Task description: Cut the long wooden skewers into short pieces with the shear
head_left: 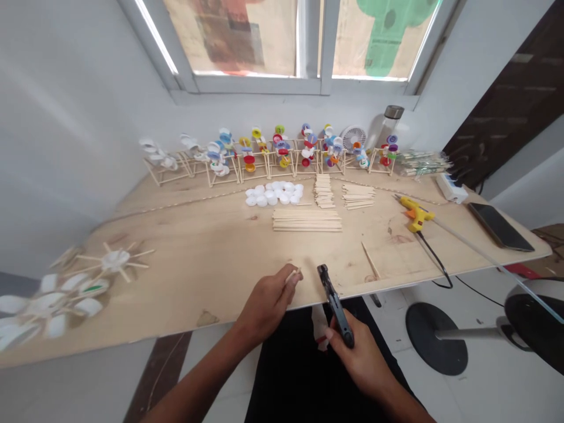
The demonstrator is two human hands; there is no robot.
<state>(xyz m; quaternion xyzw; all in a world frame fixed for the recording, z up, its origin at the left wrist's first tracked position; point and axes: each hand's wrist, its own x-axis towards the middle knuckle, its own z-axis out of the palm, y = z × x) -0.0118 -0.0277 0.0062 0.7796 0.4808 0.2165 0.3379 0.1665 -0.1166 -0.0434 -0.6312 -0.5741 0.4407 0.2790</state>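
Note:
My left hand (268, 302) hovers at the near edge of the wooden table (198, 258) and pinches a short wooden stick (294, 275) between thumb and fingers. My right hand (359, 355) is below the table edge, closed round the handles of dark cutting pliers (331, 294). The pliers' jaws point up toward the stick's tip, a small gap apart. A loose stick (371, 260) lies on the table just to the right.
Rows of sticks (307, 220), stacked shorter sticks (324, 191) and white bottle caps (275, 193) lie mid-table. Cap-and-stick wheel models (273, 150) line the back wall; more (66, 288) sit at left. A yellow glue gun (416, 215), power strip (452, 188) and phone (500, 226) are at right.

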